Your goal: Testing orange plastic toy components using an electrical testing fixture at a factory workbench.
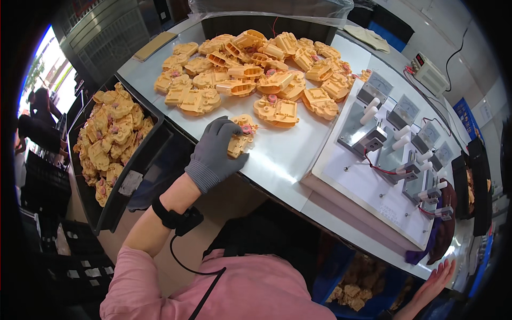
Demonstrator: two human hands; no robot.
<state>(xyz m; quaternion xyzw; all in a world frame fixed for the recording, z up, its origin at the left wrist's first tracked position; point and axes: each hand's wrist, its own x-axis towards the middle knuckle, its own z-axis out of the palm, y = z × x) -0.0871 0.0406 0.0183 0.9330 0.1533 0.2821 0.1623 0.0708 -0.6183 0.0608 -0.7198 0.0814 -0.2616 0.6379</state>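
My left hand, in a grey knit glove, is closed around a yellow-orange plastic housing at the front edge of the metal tabletop. A small pink-red round piece and thin wire show on that housing. Beyond it lies a heap of similar plastic housings, and one single housing sits just to the right of my hand. My right hand, bare, is far off at the lower right by the table's edge, fingers stretched out and holding nothing. Part of its palm is out of sight.
A black crate full of housings stands left of the table. On the right, a white test board carries meters, clamps and white handles. A power supply box sits behind it. Below the table is a blue bin with more parts.
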